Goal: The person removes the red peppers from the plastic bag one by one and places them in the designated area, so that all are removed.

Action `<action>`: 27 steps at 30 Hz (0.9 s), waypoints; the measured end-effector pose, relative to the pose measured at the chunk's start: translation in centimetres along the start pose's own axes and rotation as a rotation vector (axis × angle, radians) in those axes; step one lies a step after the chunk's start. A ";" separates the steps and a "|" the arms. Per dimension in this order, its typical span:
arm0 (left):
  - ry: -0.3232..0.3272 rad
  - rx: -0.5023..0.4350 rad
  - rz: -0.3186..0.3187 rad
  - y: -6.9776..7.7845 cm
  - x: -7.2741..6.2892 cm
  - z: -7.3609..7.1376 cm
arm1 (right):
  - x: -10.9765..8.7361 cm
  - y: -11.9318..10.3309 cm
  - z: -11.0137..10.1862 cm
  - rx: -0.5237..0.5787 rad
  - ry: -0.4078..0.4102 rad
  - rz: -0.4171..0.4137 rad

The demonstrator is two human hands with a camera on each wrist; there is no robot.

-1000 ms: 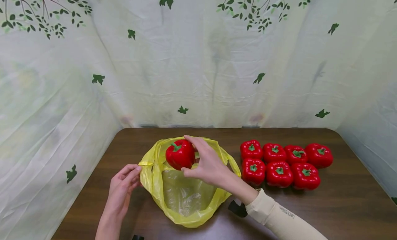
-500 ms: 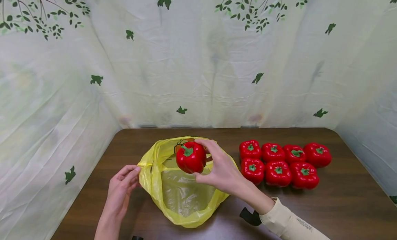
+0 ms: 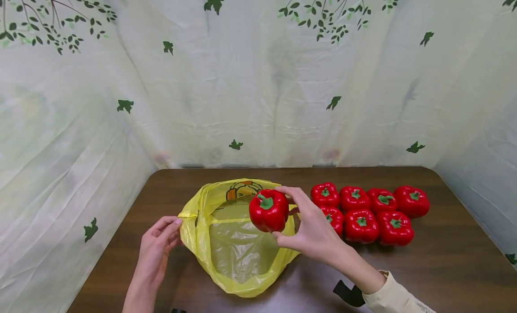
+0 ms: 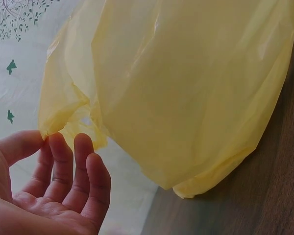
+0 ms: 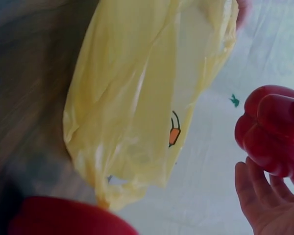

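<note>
A yellow plastic bag (image 3: pixel 242 284) stands on the table with its mouth spread wide; no peppers show inside. At its left edge my left hand (image 3: pixel 157 245) pinches the rim between thumb and forefinger, and the left wrist view shows the other fingers (image 4: pixel 99 181) loosely bent below the pinch. My right hand (image 3: pixel 313 227) grips a red bell pepper (image 3: pixel 267 212) with a green stem, above the right side of the bag's mouth. In the right wrist view this pepper (image 5: pixel 274 129) is held clear of the bag (image 5: pixel 122 98).
Several more red bell peppers (image 3: pixel 361 225) sit in two rows on the brown wooden table (image 3: pixel 444 268), right of the bag. A pale curtain (image 3: pixel 258 79) with leaf prints hangs behind and at both sides. A black strap (image 3: pixel 349 293) hangs near my right wrist.
My right hand has moved to the right and a little nearer with the pepper, from over the bag's middle to its right side. My left hand has kept its hold on the rim.
</note>
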State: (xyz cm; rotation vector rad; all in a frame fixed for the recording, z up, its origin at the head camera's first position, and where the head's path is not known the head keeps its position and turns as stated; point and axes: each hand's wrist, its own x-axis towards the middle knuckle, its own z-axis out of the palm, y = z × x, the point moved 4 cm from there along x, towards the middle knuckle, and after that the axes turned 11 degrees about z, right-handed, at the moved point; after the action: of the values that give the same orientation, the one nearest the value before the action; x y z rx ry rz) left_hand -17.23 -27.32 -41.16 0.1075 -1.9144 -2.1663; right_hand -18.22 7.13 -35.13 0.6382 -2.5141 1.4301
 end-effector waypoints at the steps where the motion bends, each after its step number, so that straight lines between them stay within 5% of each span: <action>1: -0.001 -0.001 0.001 0.0 0.0 0.0 | -0.2 0.1 -0.2 0.007 -0.003 0.001; 27: -0.012 -0.026 0.012 -0.1 0.1 0.3 | -4.8 2.4 -9.0 -0.105 0.141 0.067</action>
State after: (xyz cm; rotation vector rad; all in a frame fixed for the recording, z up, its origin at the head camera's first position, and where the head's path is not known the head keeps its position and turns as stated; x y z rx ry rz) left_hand -17.37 -27.08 -41.20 0.0783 -1.8884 -2.1881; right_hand -15.54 17.21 -33.99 0.4233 -2.5012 1.3039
